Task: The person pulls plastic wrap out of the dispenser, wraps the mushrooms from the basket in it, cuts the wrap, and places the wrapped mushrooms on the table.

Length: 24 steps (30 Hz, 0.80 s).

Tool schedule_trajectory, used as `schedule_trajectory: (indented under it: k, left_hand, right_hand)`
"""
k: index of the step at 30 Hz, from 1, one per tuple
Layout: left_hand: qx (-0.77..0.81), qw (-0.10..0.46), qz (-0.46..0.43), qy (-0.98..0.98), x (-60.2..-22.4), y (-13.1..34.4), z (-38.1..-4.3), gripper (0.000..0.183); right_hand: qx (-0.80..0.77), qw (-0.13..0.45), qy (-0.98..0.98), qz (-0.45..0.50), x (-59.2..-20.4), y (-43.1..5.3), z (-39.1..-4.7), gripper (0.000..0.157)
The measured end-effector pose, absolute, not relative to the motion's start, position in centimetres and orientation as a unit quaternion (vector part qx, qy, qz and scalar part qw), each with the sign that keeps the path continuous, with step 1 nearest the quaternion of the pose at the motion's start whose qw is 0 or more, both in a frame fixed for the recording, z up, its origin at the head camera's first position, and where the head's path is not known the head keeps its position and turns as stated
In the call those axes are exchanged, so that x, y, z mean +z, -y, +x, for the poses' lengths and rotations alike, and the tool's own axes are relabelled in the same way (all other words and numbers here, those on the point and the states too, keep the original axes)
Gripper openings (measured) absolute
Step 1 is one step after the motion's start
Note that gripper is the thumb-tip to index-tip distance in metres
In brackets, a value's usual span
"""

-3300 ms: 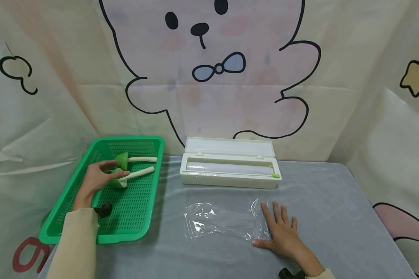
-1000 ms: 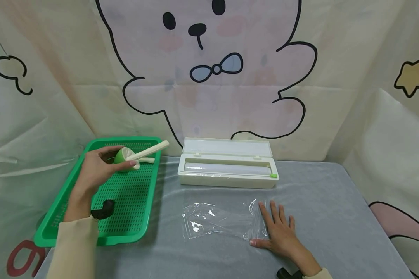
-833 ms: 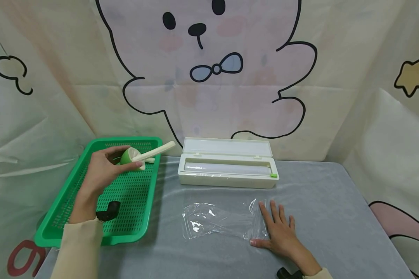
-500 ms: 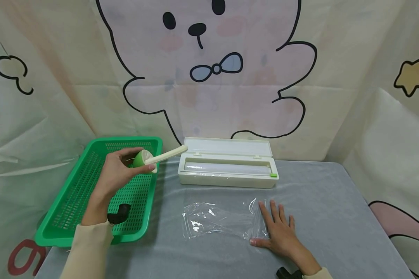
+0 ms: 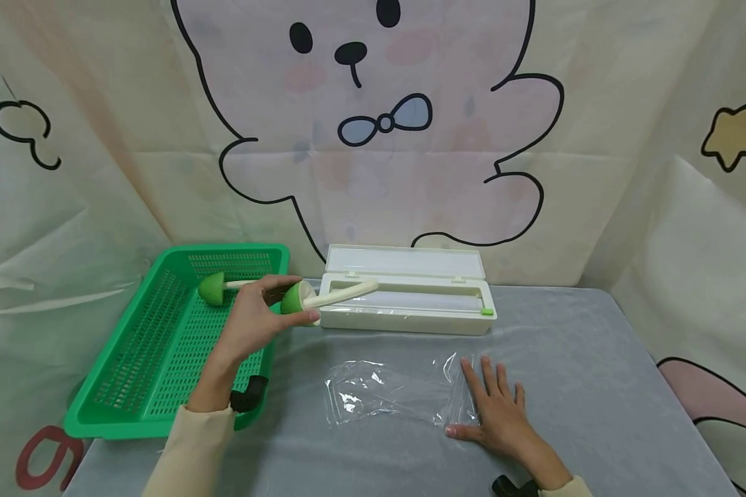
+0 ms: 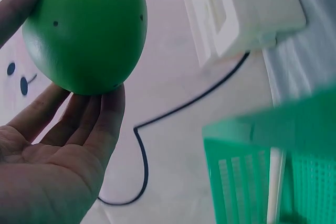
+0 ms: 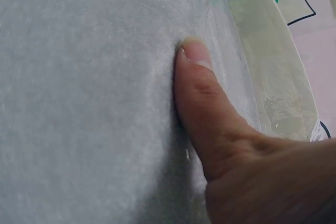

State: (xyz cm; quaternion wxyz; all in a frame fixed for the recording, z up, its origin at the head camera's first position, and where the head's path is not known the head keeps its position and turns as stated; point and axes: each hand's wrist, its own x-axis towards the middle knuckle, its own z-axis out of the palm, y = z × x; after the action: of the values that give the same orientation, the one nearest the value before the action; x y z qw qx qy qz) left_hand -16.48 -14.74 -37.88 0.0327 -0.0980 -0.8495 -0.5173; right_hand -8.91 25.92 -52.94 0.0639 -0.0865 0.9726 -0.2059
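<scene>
My left hand [image 5: 256,324] pinches a green-capped mushroom [image 5: 292,299] by its cap, fingers behind and thumb in front. Its long white stem points right, in front of the white box. The left wrist view shows the smooth underside of the hand's grip, with the rounded green cap [image 6: 86,32] against the fingertips. Over on the right, my right hand [image 5: 503,421] rests spread on the right end of a clear sheet of plastic film [image 5: 388,393] lying on the table. The right wrist view shows mainly its thumb [image 7: 205,95], laid along the grey cloth.
A green basket [image 5: 77,420] at left holds a second green-capped mushroom [image 5: 212,289], its stem partly behind my hand. Behind the film stands a white cling film box [image 5: 404,323], lid raised, with a roll inside. A printed cloth backdrop [image 5: 460,193] rises behind the grey-covered table [image 5: 597,386].
My left hand has gripped one mushroom, lifted it from the basket and carried it rightward past the basket's edge. The other mushroom has come into view again. My right hand stays on the film.
</scene>
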Motion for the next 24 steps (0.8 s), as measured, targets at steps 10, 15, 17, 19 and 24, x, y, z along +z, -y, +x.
schedule_trajectory:
  k: [10,15,17,19,24]
  left_hand:
    - [-0.517,0.033,-0.132,0.845,-39.2,10.8,-16.5,0.062]
    - [-0.513,0.024,-0.135,0.847,-40.0,9.3,-16.5,0.063]
    - [-0.521,0.016,-0.138,0.842,-40.3,8.7,-16.4,0.063]
    - [-0.527,0.012,-0.140,0.838,-40.8,8.1,-16.4,0.063]
    - [-0.525,0.002,-0.150,0.838,-42.5,6.7,-16.2,0.063]
  right_hand:
    - [-0.206,0.067,-0.973,-0.082,-53.1,-26.0,-9.0,0.128]
    - [-0.201,0.071,-0.974,-0.077,-53.0,-26.0,-9.1,0.128]
    - [-0.203,0.069,-0.974,-0.078,-53.0,-26.0,-9.1,0.128]
    - [-0.203,0.068,-0.974,-0.080,-53.0,-26.0,-9.1,0.128]
    - [-0.204,0.062,-0.973,-0.083,-53.3,-26.1,-9.1,0.129]
